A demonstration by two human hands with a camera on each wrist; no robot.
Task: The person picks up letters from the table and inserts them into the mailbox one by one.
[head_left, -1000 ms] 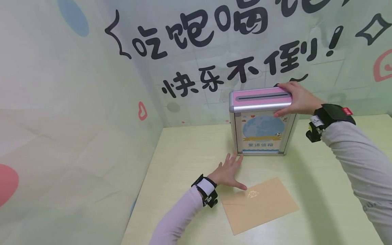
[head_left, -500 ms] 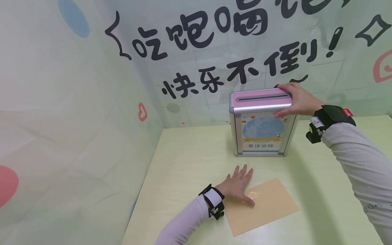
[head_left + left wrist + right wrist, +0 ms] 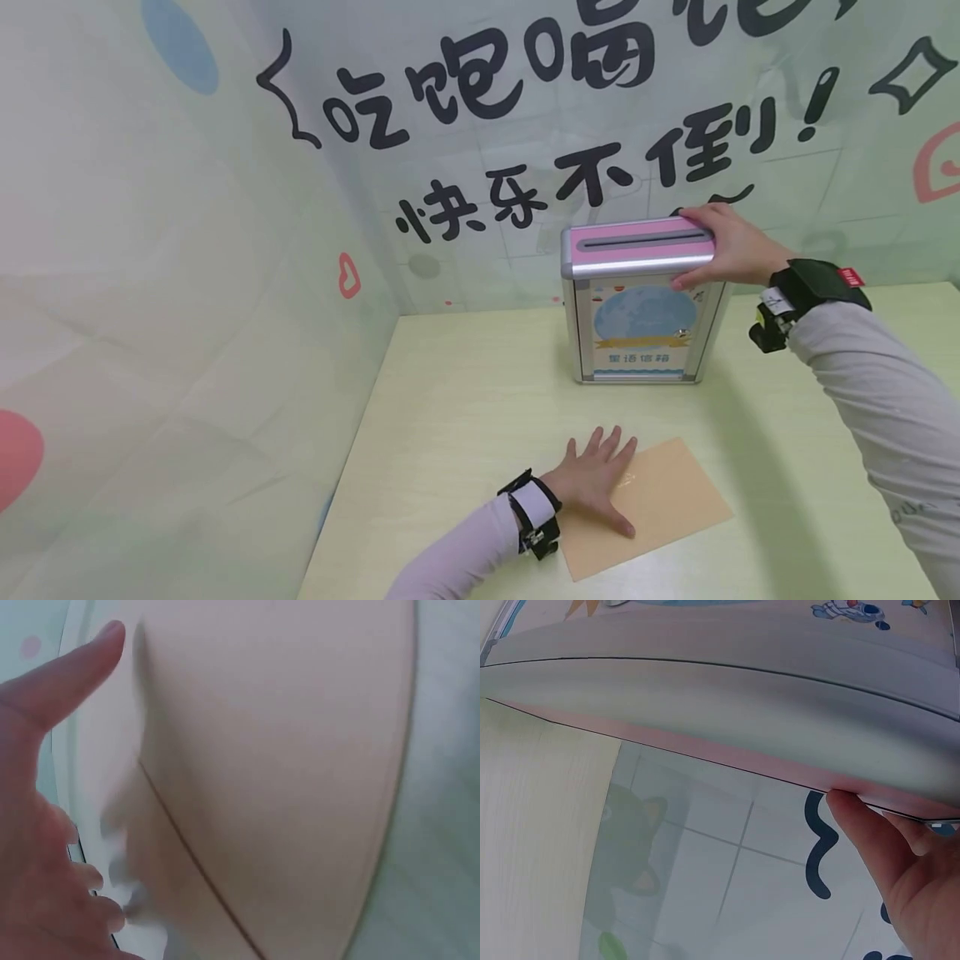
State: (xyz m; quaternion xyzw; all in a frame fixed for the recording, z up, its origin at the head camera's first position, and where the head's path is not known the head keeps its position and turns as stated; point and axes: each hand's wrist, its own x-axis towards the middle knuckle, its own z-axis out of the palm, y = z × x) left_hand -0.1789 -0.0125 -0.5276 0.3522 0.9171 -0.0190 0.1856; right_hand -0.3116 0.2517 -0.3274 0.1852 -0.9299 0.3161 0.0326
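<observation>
The left hand (image 3: 592,483) is lying flat on the left end of the envelope (image 3: 660,508), fingers straight and spread, pressing it onto the table (image 3: 465,392) rather than grasping it. The thumb is pointing out over the brown paper toward the near edge. In the left wrist view the envelope (image 3: 277,772) is filling most of the frame, its flap seam running diagonally, with the left hand (image 3: 37,825) at the left border and 1 finger reaching along the envelope's edge.

The envelope is lying flat and slightly skewed on the table, near the front edge and well apart from the box (image 3: 641,300).

The right hand (image 3: 731,246) is gripping the right end of the box's pink top, fingers curling over the back and the thumb pressing on the silver front rim. The box is standing upright near the wall (image 3: 480,125), its slot facing up. In the right wrist view the right hand (image 3: 900,862) is showing 1 digit touching the underside of the box (image 3: 727,697) rim.
</observation>
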